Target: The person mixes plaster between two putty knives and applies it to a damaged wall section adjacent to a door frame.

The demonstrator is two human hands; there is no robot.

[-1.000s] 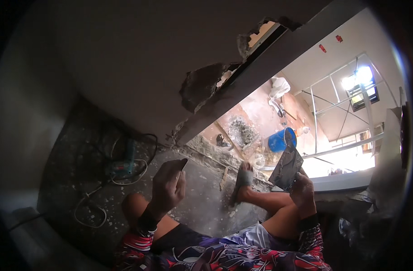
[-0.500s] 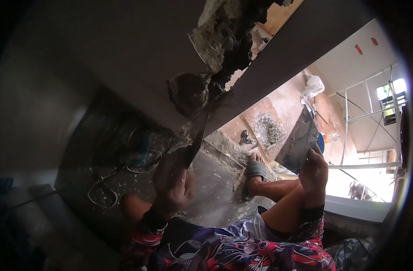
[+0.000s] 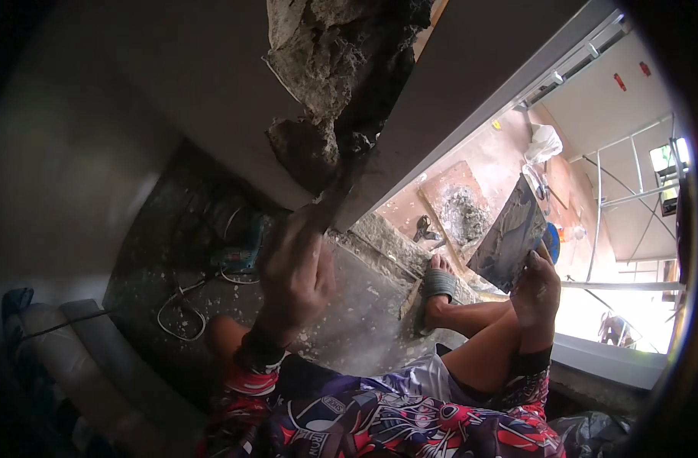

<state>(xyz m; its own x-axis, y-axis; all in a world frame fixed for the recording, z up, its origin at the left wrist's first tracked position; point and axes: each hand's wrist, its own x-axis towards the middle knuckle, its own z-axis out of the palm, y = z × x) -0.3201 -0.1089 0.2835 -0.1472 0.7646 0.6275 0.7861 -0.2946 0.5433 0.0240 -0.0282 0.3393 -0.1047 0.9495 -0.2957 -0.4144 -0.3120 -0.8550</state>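
Note:
My left hand point(image 3: 295, 286) is closed, fingers wrapped round a dark trowel point(image 3: 332, 204) whose thin blade points up, blurred by motion. The blade reaches the lower end of a ragged break with rough grey mortar point(image 3: 318, 61) in the dark wall panel point(image 3: 189, 91); whether it touches cannot be made out. On the right, my right hand point(image 3: 536, 294) grips a flat, dark mortar board point(image 3: 509, 237) smeared with grey. The board is tilted, apart from the wall.
A teal power tool point(image 3: 246, 248) with a looped cord lies on the speckled floor at left. Rubble point(image 3: 465, 216) sits beyond my sandalled foot point(image 3: 438, 286). Scaffolding point(image 3: 597, 221) and a white bag point(image 3: 544, 143) are at right; long wrapped pieces point(image 3: 59, 347) lie at lower left.
The view has shifted, so the broken wall edge appears further left. My left hand and trowel have moved slightly up relative to my body. My right hand still holds the board.

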